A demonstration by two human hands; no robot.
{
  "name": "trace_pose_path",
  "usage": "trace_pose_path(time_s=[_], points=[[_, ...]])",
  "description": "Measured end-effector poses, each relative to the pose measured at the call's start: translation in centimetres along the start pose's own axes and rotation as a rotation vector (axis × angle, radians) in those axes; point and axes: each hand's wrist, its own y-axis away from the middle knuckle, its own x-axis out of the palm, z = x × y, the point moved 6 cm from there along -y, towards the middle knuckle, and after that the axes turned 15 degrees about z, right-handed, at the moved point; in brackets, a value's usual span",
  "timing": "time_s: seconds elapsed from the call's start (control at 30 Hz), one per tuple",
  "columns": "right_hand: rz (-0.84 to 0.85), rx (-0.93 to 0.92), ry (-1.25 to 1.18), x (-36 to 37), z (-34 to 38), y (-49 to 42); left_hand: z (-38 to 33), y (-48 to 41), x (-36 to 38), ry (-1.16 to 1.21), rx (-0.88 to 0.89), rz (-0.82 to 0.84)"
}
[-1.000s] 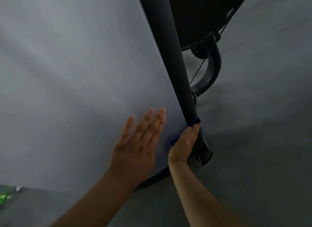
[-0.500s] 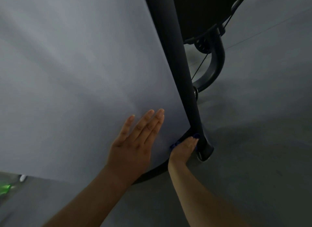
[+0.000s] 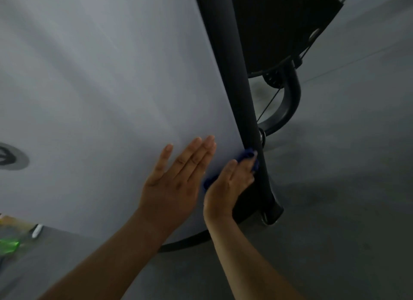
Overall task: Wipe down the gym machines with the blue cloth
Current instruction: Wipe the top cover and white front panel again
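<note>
Left hand (image 3: 172, 183) lay flat on the grey panel (image 3: 100, 76), fingers straight and spread only slightly, gripping nothing; judged a brace while leaning in low. Right hand (image 3: 230, 183), just at its 3 o'clock, pressed the blue cloth (image 3: 247, 155) onto the black upright tube (image 3: 234, 76) near the tube's lower end. The fingers lay together along the tube with cloth showing past the fingertips and again at the heel of the hand. The thumb was hidden, so can't tell whether it pinched the cloth or the fingers only pressed it. Holding it that way puts the most cloth on the tube for strokes along its length. Likely step: wiping the lower run of the upright, foot not yet reached. At 1 o'clock from the right hand a curved black tube (image 3: 292, 98) and a thin cable (image 3: 268, 105) sat close behind the upright, so the cloth could snag there. The dark shroud (image 3: 279, 20) at 12 o'clock blocked the reach higher up. A curved base rail (image 3: 185, 244) ran at 6 o'clock, under both forearms. A blurred green item (image 3: 9, 244) lay on the floor (image 3: 335, 232) at 8 o'clock.
</note>
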Motion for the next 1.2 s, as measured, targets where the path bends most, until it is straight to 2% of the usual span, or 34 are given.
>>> trace_pose_path(time_s=[0.07, 0.13, 0.17, 0.27, 0.3, 0.33, 0.4, 0.43, 0.47, 0.57, 0.6, 0.63, 0.73, 0.77, 0.8, 0.87, 0.9, 0.93, 1.03, 1.07, 1.1, 1.2], points=[[0.081, -0.318, 0.147, 1.4, 4.6, 1.0, 0.0, 0.1, 0.3, -0.030, 0.048, 0.036], [0.094, -0.456, 0.218, 1.1, 5.2, 1.1, 0.6, 0.4, -0.2, -0.001, 0.032, 0.009], [0.073, -0.419, 0.201, 0.3, 4.7, 0.6, 1.2, 0.6, -0.6, 0.006, -0.011, -0.032], [0.038, -0.117, 0.104, -0.4, 3.2, -0.5, 3.3, 0.8, -2.1, 0.006, -0.127, -0.165], [0.062, -0.143, 0.162, 0.0, 4.1, -0.2, 4.0, 0.9, -2.4, 0.030, -0.157, -0.189], [0.109, -0.262, 0.238, 0.7, 5.3, 0.5, 4.7, 1.0, -2.5, 0.062, -0.195, -0.198], [0.207, -0.615, 0.454, 1.6, 7.0, 1.6, 6.3, 1.1, -2.8, 0.104, -0.287, -0.191], [0.220, -0.735, 0.524, 1.2, 7.6, 1.2, 7.1, 1.2, -3.1, 0.108, -0.330, -0.193], [0.218, -0.764, 0.554, 0.7, 8.1, 0.4, 7.8, 1.3, -3.3, 0.105, -0.367, -0.196], [0.109, -0.485, 0.403, -0.4, 10.6, -1.7, 9.5, 1.6, -3.7, 0.090, -0.433, -0.204], [0.107, -0.477, 0.402, 0.2, 11.9, -1.2, 9.7, 1.6, -3.7, 0.099, -0.440, -0.210], [0.139, -0.585, 0.461, 1.2, 13.4, 0.0, 9.9, 1.6, -3.7, 0.119, -0.446, -0.218], [0.298, -1.174, 0.749, 3.3, 15.2, 2.4, 11.1, 2.0, -3.7, 0.169, -0.487, -0.227], [0.290, -1.245, 0.792, 2.8, 15.7, 1.6, 11.8, 2.2, -3.8, 0.173, -0.508, -0.233], [0.254, -1.208, 0.795, 2.2, 16.5, 0.5, 12.4, 2.4, -3.9, 0.175, -0.529, -0.244], [0.166, -0.919, 0.651, 1.3, 18.5, -1.1, 13.4, 2.8, -3.9, 0.195, -0.557, -0.258], [0.161, -0.837, 0.596, 1.5, 19.2, -0.8, 13.6, 3.0, -3.8, 0.213, -0.562, -0.261], [0.184, -0.888, 0.611, 2.4, 19.9, 0.4, 13.9, 3.1, -3.7, 0.233, -0.565, -0.264], [0.354, -1.407, 0.873, 4.7, 21.0, 3.5, 15.3, 3.6, -3.7, 0.294, -0.597, -0.279], [0.364, -1.488, 0.912, 4.4, 21.6, 3.0, 15.9, 3.8, -3.7, 0.301, -0.615, -0.283], [0.339, -1.491, 0.906, 4.1, 22.7, 2.3, 16.4, 3.8, -3.7, 0.300, -0.631, -0.285], [0.244, -1.243, 0.776, 4.0, 25.7, 1.3, 16.8, 3.3, -3.5, 0.305, -0.658, -0.296]])
